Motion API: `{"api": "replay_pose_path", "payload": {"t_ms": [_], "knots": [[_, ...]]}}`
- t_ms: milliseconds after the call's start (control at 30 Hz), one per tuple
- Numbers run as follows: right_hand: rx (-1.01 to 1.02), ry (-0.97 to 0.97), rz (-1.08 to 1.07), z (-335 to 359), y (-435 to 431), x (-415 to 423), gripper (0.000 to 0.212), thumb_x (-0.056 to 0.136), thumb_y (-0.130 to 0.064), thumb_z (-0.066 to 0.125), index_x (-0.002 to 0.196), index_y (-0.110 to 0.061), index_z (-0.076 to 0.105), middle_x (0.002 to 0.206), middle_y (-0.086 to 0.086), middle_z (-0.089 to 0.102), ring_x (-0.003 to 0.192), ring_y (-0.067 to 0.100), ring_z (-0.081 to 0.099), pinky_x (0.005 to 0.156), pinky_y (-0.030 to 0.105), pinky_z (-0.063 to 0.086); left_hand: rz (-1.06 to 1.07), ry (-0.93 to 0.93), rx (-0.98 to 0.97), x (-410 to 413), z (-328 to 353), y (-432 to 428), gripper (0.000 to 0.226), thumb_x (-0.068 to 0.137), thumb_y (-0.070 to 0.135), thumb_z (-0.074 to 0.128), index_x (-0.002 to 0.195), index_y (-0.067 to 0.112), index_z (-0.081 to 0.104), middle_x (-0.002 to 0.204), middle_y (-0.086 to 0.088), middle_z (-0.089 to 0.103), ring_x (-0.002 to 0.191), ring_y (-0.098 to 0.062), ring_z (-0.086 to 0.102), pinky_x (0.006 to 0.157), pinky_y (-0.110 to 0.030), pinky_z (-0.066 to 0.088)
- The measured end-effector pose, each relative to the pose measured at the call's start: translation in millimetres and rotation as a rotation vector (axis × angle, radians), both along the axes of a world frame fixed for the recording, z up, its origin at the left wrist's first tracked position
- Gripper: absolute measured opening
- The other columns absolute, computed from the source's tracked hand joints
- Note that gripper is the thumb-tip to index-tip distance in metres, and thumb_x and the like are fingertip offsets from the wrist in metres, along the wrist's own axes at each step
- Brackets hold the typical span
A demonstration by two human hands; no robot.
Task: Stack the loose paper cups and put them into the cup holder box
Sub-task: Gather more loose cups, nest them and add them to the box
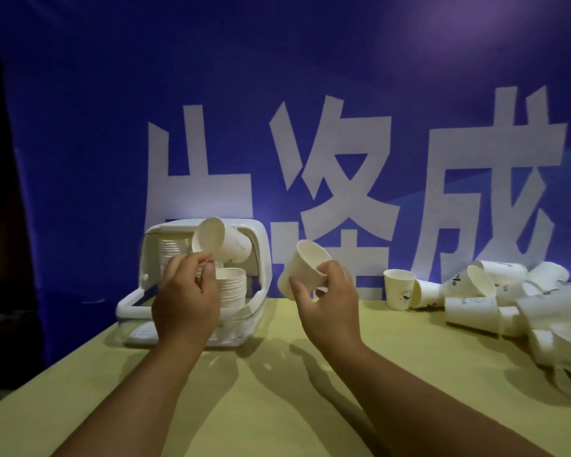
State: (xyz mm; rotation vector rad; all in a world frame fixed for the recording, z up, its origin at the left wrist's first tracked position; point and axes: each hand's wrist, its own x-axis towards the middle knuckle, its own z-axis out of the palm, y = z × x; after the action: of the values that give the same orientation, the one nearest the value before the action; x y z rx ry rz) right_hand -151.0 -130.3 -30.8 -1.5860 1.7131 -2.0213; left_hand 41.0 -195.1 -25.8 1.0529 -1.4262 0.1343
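The white cup holder box (261, 258) stands open at the table's far left, with stacked paper cups (232, 285) inside it. My left hand (185, 298) pinches the rim of a tilted paper cup (223, 240) in front of the box's opening, mouth turned toward me. My right hand (327, 298) grips a second paper cup (302, 268) in the air just right of the box, tilted with its mouth up and to the right. A heap of loose paper cups (495, 295) lies at the far right of the table.
The table (277, 390) has a yellow-green top, its left edge running diagonally below the box. A blue banner (277, 94) with large white characters hangs right behind the table. One cup (399, 288) stands upright at the heap's left end.
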Motion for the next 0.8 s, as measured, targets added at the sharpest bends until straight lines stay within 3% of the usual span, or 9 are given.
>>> {"api": "replay_pose_path", "payload": {"t_ms": [100,200,333,433,533,633,800], "knots": [[-0.013,0.006,0.02,16.2,-22.5,12.6,0.019,0.1,-0.037,0.052,0.115,-0.025,0.053,0.111,-0.006,0.054,0.1,0.013,0.056,0.082,0.024,0.051,0.043,-0.047,0.028,9.0,0.0,-5.3,0.022,0.104,0.031,0.047,0.112,0.019,0.064,0.113,0.0,0.061,0.089,-0.023,0.06,0.064,-0.034,0.052],[-0.026,-0.016,0.012,39.6,-42.3,25.3,0.013,0.105,-0.036,0.039,0.105,-0.026,0.048,0.105,-0.001,0.054,0.096,0.016,0.056,0.082,0.027,0.053,0.09,-0.121,0.074,13.3,-1.4,-9.7,0.022,0.105,0.031,0.044,0.109,0.019,0.062,0.11,0.002,0.059,0.089,-0.022,0.057,0.064,-0.032,0.047],[-0.069,-0.062,0.06,45.9,-59.0,35.3,0.006,0.103,-0.033,0.046,0.108,-0.032,0.049,0.105,-0.007,0.055,0.097,0.014,0.057,0.074,0.02,0.047,0.13,-0.179,0.138,16.8,2.2,-13.9,0.02,0.107,0.029,0.04,0.107,0.021,0.059,0.109,0.004,0.054,0.086,-0.022,0.055,0.062,-0.033,0.045],[-0.086,-0.043,0.079,43.0,-65.5,36.3,0.016,0.1,-0.03,0.054,0.115,-0.028,0.06,0.105,-0.012,0.057,0.096,0.012,0.057,0.07,0.015,0.041,0.186,-0.244,0.18,14.8,4.3,-13.9,0.016,0.107,0.03,0.037,0.103,0.026,0.052,0.105,0.005,0.049,0.084,-0.02,0.054,0.059,-0.029,0.04],[-0.097,-0.032,0.089,44.9,-67.0,37.2,0.017,0.101,-0.031,0.052,0.114,-0.026,0.062,0.105,-0.009,0.06,0.094,0.011,0.058,0.071,0.015,0.041,0.247,-0.298,0.203,9.2,8.0,-9.0,0.011,0.106,0.03,0.041,0.106,0.027,0.052,0.106,0.004,0.05,0.088,-0.019,0.054,0.061,-0.029,0.042],[-0.071,0.036,0.092,46.5,-65.9,40.3,0.019,0.103,-0.031,0.047,0.113,-0.025,0.061,0.107,-0.006,0.06,0.095,0.013,0.057,0.076,0.019,0.045,0.284,-0.384,0.25,4.8,9.9,-5.8,0.012,0.103,0.026,0.047,0.114,0.025,0.052,0.114,0.0,0.05,0.097,-0.02,0.052,0.071,-0.035,0.053],[-0.077,0.115,0.096,49.9,-64.0,45.2,0.02,0.102,-0.03,0.049,0.117,-0.024,0.061,0.115,-0.005,0.055,0.1,0.013,0.053,0.075,0.014,0.04,0.255,-0.419,0.228,2.7,4.1,-9.5,0.015,0.103,0.027,0.043,0.117,0.023,0.047,0.124,-0.001,0.052,0.105,-0.021,0.049,0.087,-0.042,0.049]]}}
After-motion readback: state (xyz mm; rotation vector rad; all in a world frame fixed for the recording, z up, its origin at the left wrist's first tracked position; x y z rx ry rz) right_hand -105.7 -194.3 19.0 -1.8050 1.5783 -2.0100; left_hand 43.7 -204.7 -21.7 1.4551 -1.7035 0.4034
